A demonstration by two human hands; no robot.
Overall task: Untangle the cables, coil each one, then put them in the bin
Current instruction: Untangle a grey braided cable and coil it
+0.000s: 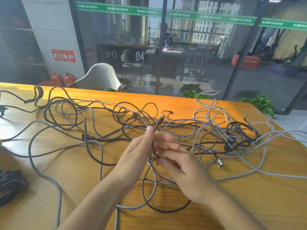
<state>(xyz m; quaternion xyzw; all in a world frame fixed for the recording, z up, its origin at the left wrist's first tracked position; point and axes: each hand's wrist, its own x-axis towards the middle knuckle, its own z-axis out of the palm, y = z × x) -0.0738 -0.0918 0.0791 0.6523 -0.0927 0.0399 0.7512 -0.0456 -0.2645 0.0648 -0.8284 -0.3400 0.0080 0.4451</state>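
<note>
Untangling is in hand: the left hand pinches a thin dark cable just below its plug, while the right hand grips the same cable lower down. The plug end rises from the left fingertips, its long axis tilted up and away toward the right. Next, I judge, this cable must be drawn free of the grey tangle lying on the counter beyond both hands before any coiling.

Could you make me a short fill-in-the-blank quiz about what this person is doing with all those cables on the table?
1. Both hands hold one thin dark cable; the left hand pinches it just below its ____.
2. The cables lie on a ____ table.
3. Behind the table's far edge stands a white ____.
4. On the floor at far left stand red fire ____.

Missing words: plug; wooden; chair; extinguishers
</note>
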